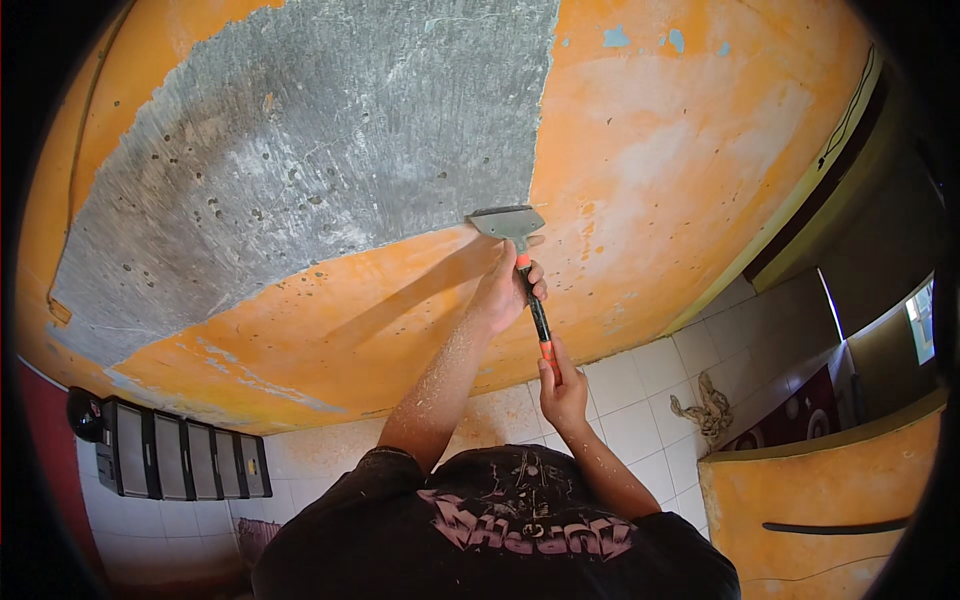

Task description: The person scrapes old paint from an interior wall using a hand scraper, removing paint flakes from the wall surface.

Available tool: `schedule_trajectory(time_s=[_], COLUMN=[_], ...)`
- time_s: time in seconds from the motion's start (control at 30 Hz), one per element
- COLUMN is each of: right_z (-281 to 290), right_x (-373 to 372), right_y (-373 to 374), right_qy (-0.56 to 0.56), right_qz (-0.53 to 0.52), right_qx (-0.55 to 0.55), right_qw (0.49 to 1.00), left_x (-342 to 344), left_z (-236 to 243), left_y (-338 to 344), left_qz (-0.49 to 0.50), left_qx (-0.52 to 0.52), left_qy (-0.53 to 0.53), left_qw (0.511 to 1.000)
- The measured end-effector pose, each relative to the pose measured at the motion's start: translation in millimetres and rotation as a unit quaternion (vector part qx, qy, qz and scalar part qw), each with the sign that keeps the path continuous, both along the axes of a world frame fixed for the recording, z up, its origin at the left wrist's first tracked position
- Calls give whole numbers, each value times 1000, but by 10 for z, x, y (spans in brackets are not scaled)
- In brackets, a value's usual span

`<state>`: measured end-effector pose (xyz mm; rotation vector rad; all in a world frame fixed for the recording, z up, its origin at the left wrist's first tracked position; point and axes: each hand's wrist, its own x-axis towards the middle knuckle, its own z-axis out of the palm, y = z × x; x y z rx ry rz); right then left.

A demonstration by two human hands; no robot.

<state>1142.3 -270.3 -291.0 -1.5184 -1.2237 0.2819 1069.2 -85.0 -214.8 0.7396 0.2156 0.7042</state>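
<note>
A wide metal scraper (492, 225) with a long black and orange handle rests its blade on the orange painted wall (680, 190), where a large grey stripped patch (330, 120) meets the paint. My left hand (505, 292) is closed round the upper handle, just below the blade. Lower down, my right hand (563, 395) grips the orange end of the handle. Pale flakes speckle my left forearm. The scraper's shadow falls to the lower left across the paint.
Tiled floor (640, 375) shows below, with a black and grey drawer unit (180, 452) and dark rounded object (86, 412) at left, a crumpled cloth (710, 410) at right. An orange half-wall (800, 485) stands lower right. A cord (68, 230) runs along the far-left wall.
</note>
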Motion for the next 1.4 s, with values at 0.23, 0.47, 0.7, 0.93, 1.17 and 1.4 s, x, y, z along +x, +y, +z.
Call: schedule_trajectory(time_s=[0.23, 0.47, 0.7, 0.93, 1.17, 1.4], right_z=[157, 262, -24, 172, 42, -36], right_x=[11, 71, 119, 136, 129, 225], right_y=[9, 134, 110, 80, -17, 9], right_qy=[28, 17, 10, 19, 15, -8], right_qz=[6, 18, 41, 29, 37, 24], right_qx=[-55, -10, 20, 8, -38, -44], right_qw=[998, 1000, 999, 999, 998, 999], left_x=[-5, 46, 7, 125, 65, 116], left_z=[21, 101, -61, 132, -116, -74], left_y=[67, 135, -28, 53, -32, -43], left_qz=[1, 8, 41, 37, 65, 62], left_qx=[-22, 1, -8, 39, -9, 7], left_qy=[-9, -24, 6, 5, 35, 25], left_qw=[1000, 1000, 999, 999, 997, 998])
